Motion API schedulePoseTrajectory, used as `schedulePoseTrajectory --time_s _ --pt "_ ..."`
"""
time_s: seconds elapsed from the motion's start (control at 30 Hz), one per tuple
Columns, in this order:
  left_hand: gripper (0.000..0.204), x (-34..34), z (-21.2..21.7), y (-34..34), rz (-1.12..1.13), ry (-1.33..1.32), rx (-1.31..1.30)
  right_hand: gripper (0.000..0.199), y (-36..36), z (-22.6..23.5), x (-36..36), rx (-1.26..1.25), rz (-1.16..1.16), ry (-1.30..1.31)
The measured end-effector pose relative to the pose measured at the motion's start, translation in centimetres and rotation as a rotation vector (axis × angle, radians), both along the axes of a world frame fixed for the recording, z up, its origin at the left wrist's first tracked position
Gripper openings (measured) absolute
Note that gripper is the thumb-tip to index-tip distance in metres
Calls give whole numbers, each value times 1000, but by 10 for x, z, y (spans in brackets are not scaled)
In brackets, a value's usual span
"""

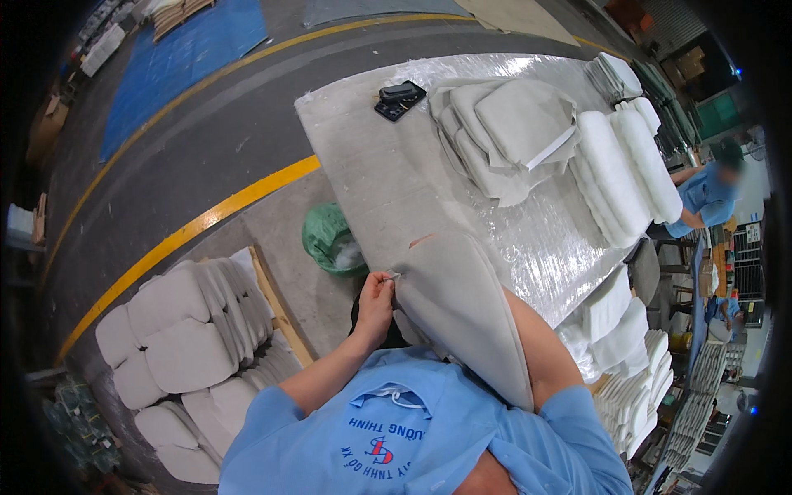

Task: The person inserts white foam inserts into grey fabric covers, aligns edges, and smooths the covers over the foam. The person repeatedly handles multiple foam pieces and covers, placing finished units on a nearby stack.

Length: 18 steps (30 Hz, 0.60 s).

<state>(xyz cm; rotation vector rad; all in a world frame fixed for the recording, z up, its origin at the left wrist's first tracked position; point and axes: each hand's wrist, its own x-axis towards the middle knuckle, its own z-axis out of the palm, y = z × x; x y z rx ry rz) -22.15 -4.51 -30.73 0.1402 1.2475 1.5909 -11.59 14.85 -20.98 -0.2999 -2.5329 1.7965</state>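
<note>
A grey fabric seat cushion [462,309] is tilted up against my chest and over the table's near edge. At its left edge my left hand [378,301] is closed in a pinch, with a small pale bit at the fingertips where they meet the cover. That bit is too small to make out. Behind the cushion runs my right forearm, hugging its right side. Of my right hand [421,241] only a patch of skin shows at the cushion's far edge; its fingers are hidden.
The plastic-wrapped table [355,148] bears grey cushion covers [520,124], white padding rolls [610,177] and a black phone [400,101] with a dark case on it. A green bin [326,235] stands left. Stacked grey cushions [190,355] fill the lower left. A person [705,198] works at right.
</note>
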Motion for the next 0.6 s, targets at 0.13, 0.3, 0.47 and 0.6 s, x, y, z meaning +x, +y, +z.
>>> schedulePoseTrajectory --time_s 0.13,0.3,0.47,0.6 --pt "34 -13 -21 4 -196 225 -53 26 7 -19 8 5 5 39" --pt "67 -52 3 32 -800 148 51 31 16 -29 58 -305 -510 -189" --pt "43 -82 12 50 -1052 595 -89 28 -22 107 158 78 -642 -233" --pt "38 -73 21 57 -1041 603 -5 40 -131 147 307 90 -1039 -319"
